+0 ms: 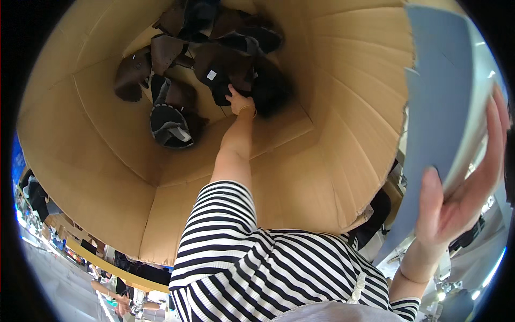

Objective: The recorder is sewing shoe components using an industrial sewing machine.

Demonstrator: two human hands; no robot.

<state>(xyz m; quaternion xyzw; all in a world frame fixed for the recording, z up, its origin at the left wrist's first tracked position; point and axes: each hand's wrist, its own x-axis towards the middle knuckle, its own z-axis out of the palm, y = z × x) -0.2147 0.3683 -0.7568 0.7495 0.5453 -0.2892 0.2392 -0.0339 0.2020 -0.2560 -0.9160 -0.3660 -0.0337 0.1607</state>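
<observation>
My left hand (241, 103) reaches deep into a large cardboard box (357, 102). Its thumb and forefinger are spread against a dark piece with a small white label, which looks like a shoe upper (225, 67); the other fingers are partly hidden. Left of it sits a similar black piece (170, 126) with a stitched rim and a grey inside. Several more dark brown and black pieces (134, 72) are heaped around the far end. At the right, my right hand (461, 198) grips the edge of a grey-blue board (437, 91), thumb on its near face.
The box's walls curve around my left arm, and its near edge lies against my striped top (300, 257). Beyond the box at lower left stand a yellowish table edge (115, 265) and another person's arm (120, 300). Dark items lie behind the box at right.
</observation>
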